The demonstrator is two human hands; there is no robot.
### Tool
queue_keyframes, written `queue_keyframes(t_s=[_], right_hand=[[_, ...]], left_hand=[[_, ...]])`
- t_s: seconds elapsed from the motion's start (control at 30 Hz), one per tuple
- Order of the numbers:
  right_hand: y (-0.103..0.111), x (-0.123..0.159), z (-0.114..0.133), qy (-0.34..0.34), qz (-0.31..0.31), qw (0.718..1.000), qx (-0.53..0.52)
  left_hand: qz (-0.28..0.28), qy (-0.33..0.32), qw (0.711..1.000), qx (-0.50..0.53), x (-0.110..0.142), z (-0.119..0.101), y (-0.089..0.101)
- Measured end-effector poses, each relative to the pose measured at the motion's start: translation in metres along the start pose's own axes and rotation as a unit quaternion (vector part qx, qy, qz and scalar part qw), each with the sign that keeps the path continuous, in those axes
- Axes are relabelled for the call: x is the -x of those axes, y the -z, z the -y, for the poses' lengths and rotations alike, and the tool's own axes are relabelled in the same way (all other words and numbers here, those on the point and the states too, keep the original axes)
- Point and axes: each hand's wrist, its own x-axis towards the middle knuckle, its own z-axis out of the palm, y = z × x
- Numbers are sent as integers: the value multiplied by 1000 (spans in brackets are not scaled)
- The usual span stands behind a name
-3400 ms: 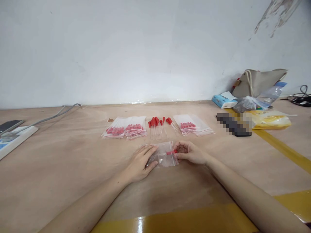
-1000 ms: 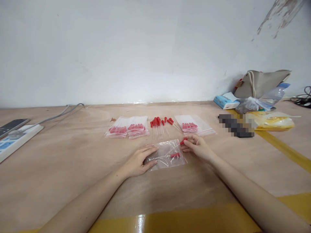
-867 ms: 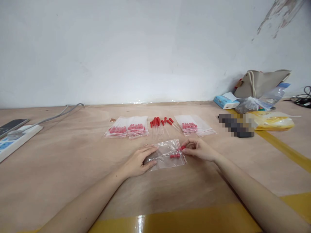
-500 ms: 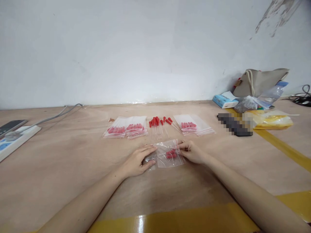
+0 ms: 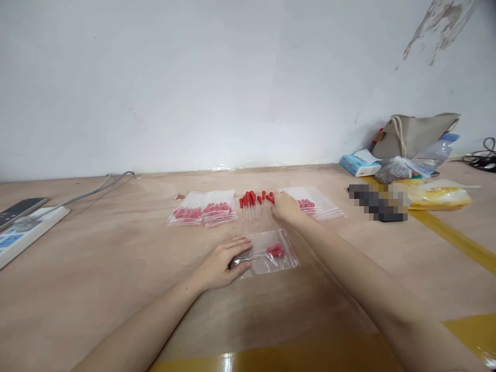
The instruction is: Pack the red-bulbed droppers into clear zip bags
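Observation:
Droppers with red bulbs [image 5: 248, 199] and thin clear stems lie in a loose group mid-table. My right hand [image 5: 287, 207] is at the right end of this group, over the stems of the rightmost droppers; its fingertips are mostly hidden. Nearer me a clear zip bag [image 5: 261, 266] lies flat, with a few red-bulbed droppers [image 5: 276, 251] inside. Its zip edge faces right. My left hand [image 5: 227, 261] rests on the bag's left end, fingers stretched and thumb apart.
Filled bags lie in stacks to the left [image 5: 188, 206] and right [image 5: 320, 204] of the loose droppers. A power strip [image 5: 42, 227] and phone [image 5: 21, 209] are far left. At right are a blue tissue box [image 5: 358, 166], a yellow packet [image 5: 434, 196] and a grey bag [image 5: 420, 137].
My right hand has let go of the bag's zip edge and moved forward to the loose droppers. The left hand stays on the bag, which now lies flatter.

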Motion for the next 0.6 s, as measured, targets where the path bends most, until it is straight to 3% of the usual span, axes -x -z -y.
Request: queue_keyframes(t_s=[0.1,0.2,0.3,0.37,0.47,0.6], right_hand=[[-11,-9,15,-31,2,999,-6],[-6,-7,17,-28,-4,999,-17],[11,5,3,11,-19,999,-37],[19,20,-16,50,-21,993,-108],[14,45,-47,36,9,946,-321],[-11,69,-73,-35,-71,838,-541]], left_hand=[[1,-6,1000,4,0,1,0],[5,-6,1000,1,1,1,-1],[12,-4,1000,-8,1,1,-1],[18,-6,1000,-16,1,1,-1],[25,-4,999,-26,1,0,0],[33,8,999,-33,1,-1,1]])
